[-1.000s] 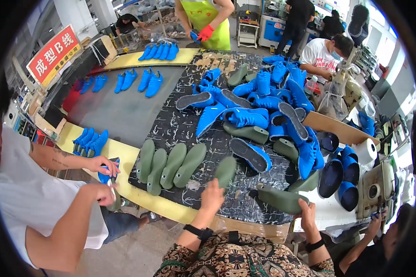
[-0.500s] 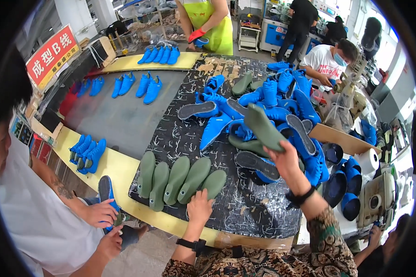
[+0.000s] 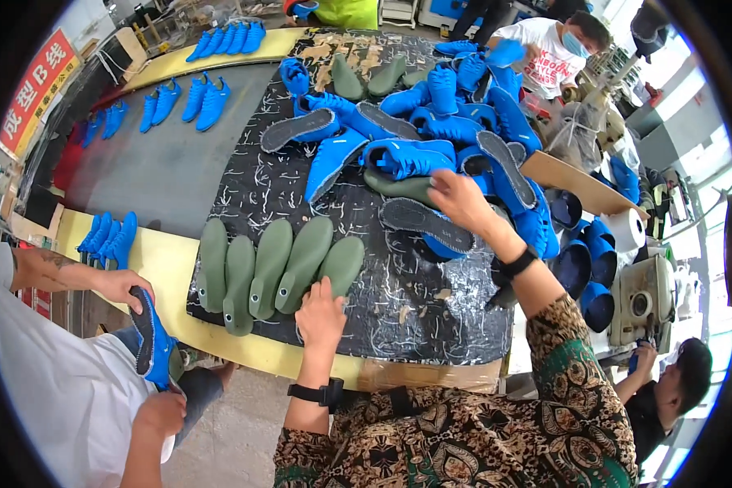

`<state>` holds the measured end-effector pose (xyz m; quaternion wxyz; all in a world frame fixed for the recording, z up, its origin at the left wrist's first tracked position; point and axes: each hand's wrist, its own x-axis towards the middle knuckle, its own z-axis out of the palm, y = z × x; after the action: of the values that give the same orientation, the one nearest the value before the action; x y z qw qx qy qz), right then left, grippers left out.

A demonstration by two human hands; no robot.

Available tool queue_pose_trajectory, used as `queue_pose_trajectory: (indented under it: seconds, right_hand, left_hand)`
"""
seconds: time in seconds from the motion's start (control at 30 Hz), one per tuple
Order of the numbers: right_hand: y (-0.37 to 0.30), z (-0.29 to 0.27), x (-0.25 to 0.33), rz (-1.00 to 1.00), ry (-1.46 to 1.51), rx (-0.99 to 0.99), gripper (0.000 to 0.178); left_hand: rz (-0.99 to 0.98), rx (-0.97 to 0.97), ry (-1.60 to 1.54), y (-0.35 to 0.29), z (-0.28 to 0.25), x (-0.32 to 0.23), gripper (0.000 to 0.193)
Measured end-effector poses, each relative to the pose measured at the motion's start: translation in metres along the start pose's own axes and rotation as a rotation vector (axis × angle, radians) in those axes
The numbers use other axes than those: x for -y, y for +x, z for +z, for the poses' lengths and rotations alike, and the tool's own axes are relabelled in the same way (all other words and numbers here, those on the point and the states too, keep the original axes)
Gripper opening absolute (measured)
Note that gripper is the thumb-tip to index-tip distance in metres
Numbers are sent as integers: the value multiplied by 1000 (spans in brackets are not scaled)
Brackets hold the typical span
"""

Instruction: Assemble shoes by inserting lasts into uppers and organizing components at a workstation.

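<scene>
My left hand (image 3: 320,317) grips the near end of the rightmost green shoe last (image 3: 344,262) in a row of several lasts (image 3: 271,268) at the table's near side. The fingers lie along one side of it and the thumb along the other. My right hand (image 3: 468,203) is at the pile of blue shoes (image 3: 455,126), its fingers curled on the right end of another green last (image 3: 394,187). That last lies partly under a blue shoe (image 3: 407,157). Just nearer is an upturned shoe with a dark sole (image 3: 427,226).
More green lasts (image 3: 348,77) lie at the far side of the black table covering (image 3: 366,329). Left, a co-worker holds a blue shoe (image 3: 150,337). Paired blue shoes (image 3: 206,102) stand on the grey surface. Right are a cardboard divider (image 3: 581,185) and dark-lined blue pieces (image 3: 598,305).
My right hand has let go of the last it held up and moved down to another in the pile. One more last shows at the far side. The view has shifted; my left hand stays.
</scene>
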<state>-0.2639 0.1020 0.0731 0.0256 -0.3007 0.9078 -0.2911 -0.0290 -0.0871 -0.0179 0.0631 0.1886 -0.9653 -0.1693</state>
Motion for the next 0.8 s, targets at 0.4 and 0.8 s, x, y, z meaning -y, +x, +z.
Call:
queue_pose_trajectory:
  seconds: [0.4,0.8]
  right_hand:
    - [-108,32,-53,418,456,70,62]
    - [-55,23,9,473,1778,78,46]
  left_hand:
    - [8,-34,23,-2,9,0,43]
    - [9,-21,2,-4,9,-8,44]
